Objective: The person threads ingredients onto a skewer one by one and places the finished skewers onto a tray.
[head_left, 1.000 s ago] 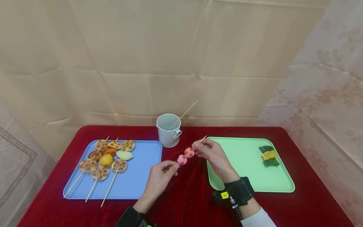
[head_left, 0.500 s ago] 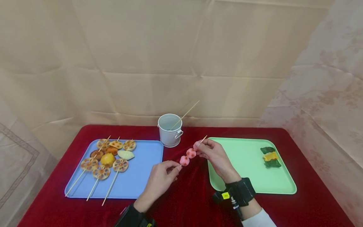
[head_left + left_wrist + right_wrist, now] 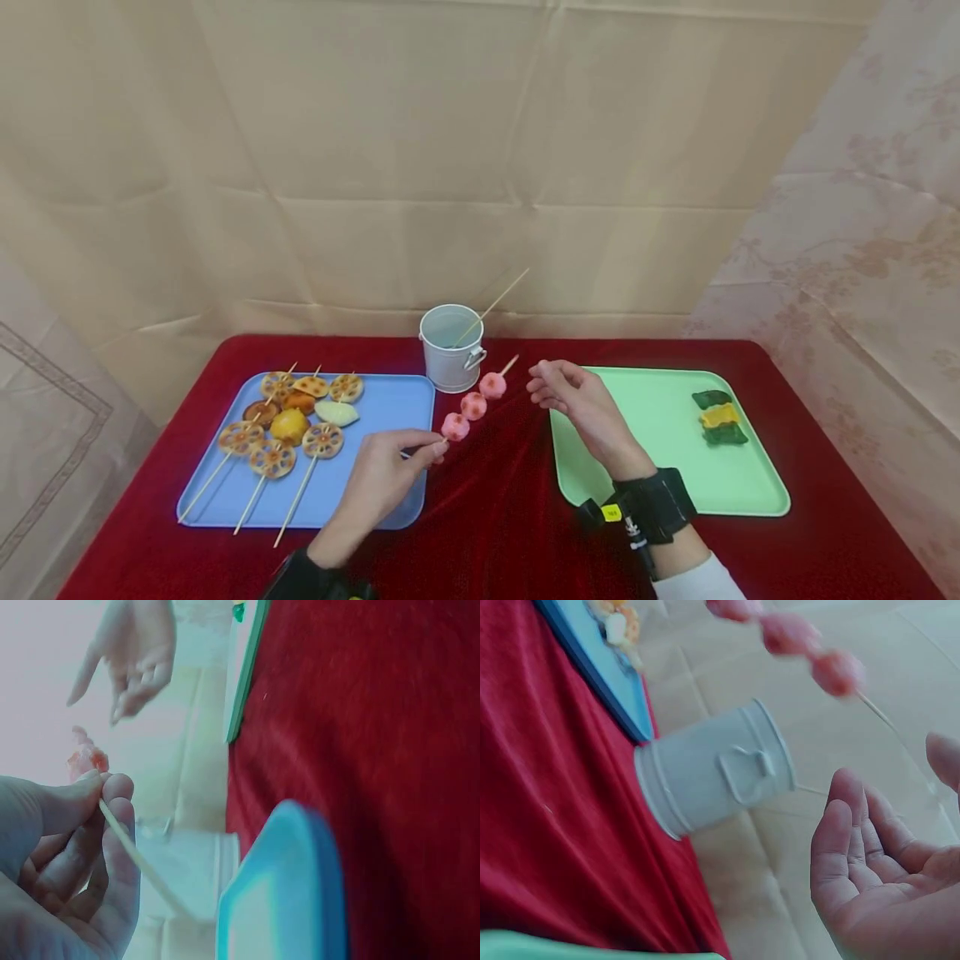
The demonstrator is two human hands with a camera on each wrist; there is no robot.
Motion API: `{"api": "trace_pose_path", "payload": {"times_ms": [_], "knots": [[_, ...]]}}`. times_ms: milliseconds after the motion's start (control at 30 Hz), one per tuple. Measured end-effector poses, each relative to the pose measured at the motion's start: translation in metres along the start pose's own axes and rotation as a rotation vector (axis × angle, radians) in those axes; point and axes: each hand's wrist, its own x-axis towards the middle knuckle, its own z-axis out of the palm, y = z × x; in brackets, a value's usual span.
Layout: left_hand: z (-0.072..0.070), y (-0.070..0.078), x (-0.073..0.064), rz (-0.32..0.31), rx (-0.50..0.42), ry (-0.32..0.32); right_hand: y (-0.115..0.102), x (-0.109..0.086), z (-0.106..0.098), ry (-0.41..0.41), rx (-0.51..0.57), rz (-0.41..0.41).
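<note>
My left hand (image 3: 386,475) pinches a bamboo skewer (image 3: 142,862) between thumb and fingertips, just below the lowest ball. Three pink balls with red spots (image 3: 473,406) are threaded on it, and its bare tip points up and to the right. To the right of that tip, my right hand (image 3: 585,408) holds nothing; its fingers are loosely bent and the thumb stands apart in the right wrist view. A blue tray (image 3: 360,508) lies under and left of the left hand, bearing several skewers with lotus root slices (image 3: 272,459) and other pieces.
A small white bucket (image 3: 450,367) with one thin skewer (image 3: 495,302) leaning in it stands at the back middle. On the right lies a green tray (image 3: 645,467) bearing a green and yellow stack of pieces (image 3: 720,417). Red cloth (image 3: 495,533) covers the table.
The right hand has let go of the top of the pink-ball skewer and moved a little right. With the skewer, the left hand has shifted left, over the blue tray's right edge.
</note>
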Motion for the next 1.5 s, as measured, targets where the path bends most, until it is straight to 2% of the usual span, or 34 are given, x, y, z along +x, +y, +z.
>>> {"api": "trace_pose_path", "payload": {"times_ms": [100, 167, 300, 433, 767, 900, 1167, 1367, 1500], "knots": [[-0.016, -0.005, -0.002, -0.046, 0.029, 0.039, -0.004, 0.000, -0.011, 0.026, 0.009, -0.018], [-0.027, -0.009, -0.004, -0.085, 0.067, 0.041, -0.005, -0.001, -0.017, 0.032, 0.007, -0.031], [-0.044, -0.017, -0.007, -0.162, 0.125, 0.013, -0.006, -0.003, -0.026, 0.048, -0.002, -0.037], [-0.052, -0.028, -0.009, -0.208, 0.195, -0.020, -0.004, -0.004, -0.031, 0.059, 0.005, -0.036], [-0.052, -0.045, 0.001, -0.266, 0.308, -0.122, 0.002, -0.006, -0.031, 0.058, 0.002, -0.016], [-0.051, -0.050, 0.004, -0.290, 0.335, -0.139, 0.002, -0.005, -0.030, 0.057, -0.001, -0.014], [-0.050, -0.056, 0.004, -0.262, 0.372, -0.145, 0.002, -0.005, -0.029, 0.058, -0.004, -0.009], [-0.051, -0.059, 0.006, -0.304, 0.368, -0.173, 0.002, -0.005, -0.029, 0.049, -0.006, -0.015], [-0.051, -0.060, 0.006, -0.301, 0.360, -0.179, 0.002, -0.005, -0.029, 0.041, 0.003, -0.022]]}}
